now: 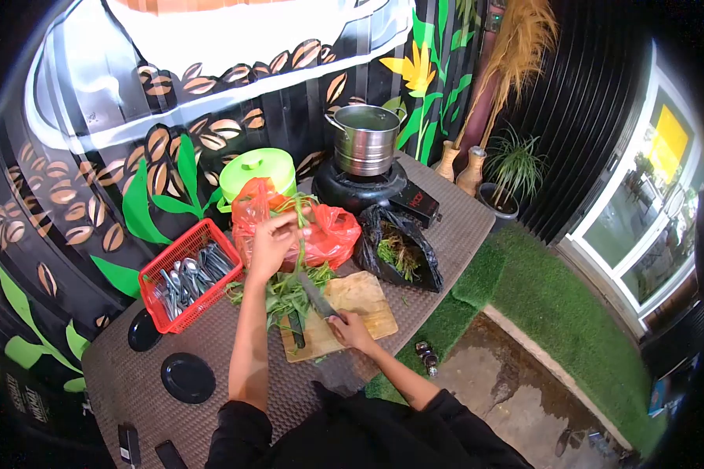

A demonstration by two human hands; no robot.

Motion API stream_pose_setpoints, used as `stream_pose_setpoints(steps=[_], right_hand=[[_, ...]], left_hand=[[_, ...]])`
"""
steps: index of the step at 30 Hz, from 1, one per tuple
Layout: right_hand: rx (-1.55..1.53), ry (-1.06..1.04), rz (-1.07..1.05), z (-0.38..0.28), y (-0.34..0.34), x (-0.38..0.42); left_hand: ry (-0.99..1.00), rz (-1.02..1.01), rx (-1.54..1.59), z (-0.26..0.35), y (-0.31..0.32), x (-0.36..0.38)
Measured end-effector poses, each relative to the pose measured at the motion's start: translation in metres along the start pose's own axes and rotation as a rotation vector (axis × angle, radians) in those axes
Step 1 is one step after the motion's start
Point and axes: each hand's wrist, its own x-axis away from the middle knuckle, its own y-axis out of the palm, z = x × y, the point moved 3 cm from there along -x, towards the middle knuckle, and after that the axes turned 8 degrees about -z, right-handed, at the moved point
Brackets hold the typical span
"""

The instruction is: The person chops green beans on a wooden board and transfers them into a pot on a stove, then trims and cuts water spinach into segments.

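Observation:
My left hand [272, 238] is raised in front of the red plastic bag [332, 234], its fingers closed on a green leafy stem [301, 250] that hangs down. In my right hand [350, 330] is a knife [314, 294], its blade pointing up and left over the edge of the wooden cutting board [364, 301]. A heap of green leaves [280, 298] lies along the board's left side. A second dark blade or handle [296, 330] rests on the board at the lower left.
Around the board stand a red cutlery basket [176, 316], a lime-green lidded container [254, 168], a steel pot [365, 144] on a black stove [352, 191], and a black bag [430, 270] of greens. Dark plates [188, 377] and phone-like objects [168, 453] are at lower left.

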Motion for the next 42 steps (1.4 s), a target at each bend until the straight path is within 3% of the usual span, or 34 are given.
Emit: stream_pose_setpoints(steps=[1, 2, 3, 5, 7, 9, 14, 15, 17, 20, 25, 28, 31, 35, 37, 42], right_hand=[[-0.279, 0.096, -0.018, -0.001, -0.010, 0.006], [-0.560, 0.194, -0.033, 0.000, -0.018, 0.011], [-0.559, 0.193, -0.027, 0.002, -0.026, 0.014], [-0.486, 0.206, 0.037, 0.008, -0.040, 0.023], [-0.495, 0.229, 0.045, 0.001, -0.054, 0.033], [-0.532, 0.263, 0.083, -0.003, -0.065, 0.044], [-0.621, 0.264, 0.189, -0.023, -0.087, 0.074], [-0.620, 0.262, 0.196, -0.024, -0.091, 0.079], [-0.679, 0.226, 0.256, -0.026, -0.099, 0.087], [-0.623, 0.162, 0.335, -0.035, -0.107, 0.095], [-0.494, 0.045, 0.405, -0.053, -0.109, 0.103], [-0.457, 0.015, 0.392, -0.053, -0.101, 0.100], [-0.436, 0.038, 0.381, -0.055, -0.095, 0.097], [-0.410, 0.007, 0.344, -0.063, -0.095, 0.094], [-0.348, -0.104, 0.286, -0.073, -0.093, 0.089], [-0.541, -0.141, 0.202, -0.083, -0.073, 0.075]], left_hand=[[0.106, 0.107, 0.107, 0.006, 0.000, -0.003], [0.178, 0.180, 0.001, 0.004, -0.006, -0.005], [0.180, 0.175, 0.005, 0.009, -0.003, -0.010], [0.400, 0.297, -0.124, 0.025, 0.000, -0.010], [0.400, 0.302, -0.068, 0.034, 0.008, -0.013], [0.402, 0.265, -0.219, 0.040, 0.017, -0.015], [0.119, 0.069, 0.167, -0.013, 0.050, -0.022], [0.148, 0.029, 0.203, -0.028, 0.057, -0.021], [-0.125, 0.014, 0.130, -0.044, 0.073, -0.011], [-0.321, -0.019, 0.446, -0.064, 0.099, 0.008], [-0.393, -0.108, 0.502, -0.097, 0.119, 0.028], [-0.442, -0.122, 0.754, -0.107, 0.128, 0.038], [-0.463, -0.133, 0.812, -0.109, 0.131, 0.044], [-0.464, -0.150, 0.804, -0.096, 0.129, 0.046], [-0.428, -0.132, 0.734, -0.080, 0.123, 0.042], [-0.442, -0.157, 0.581, -0.055, 0.118, 0.039]])
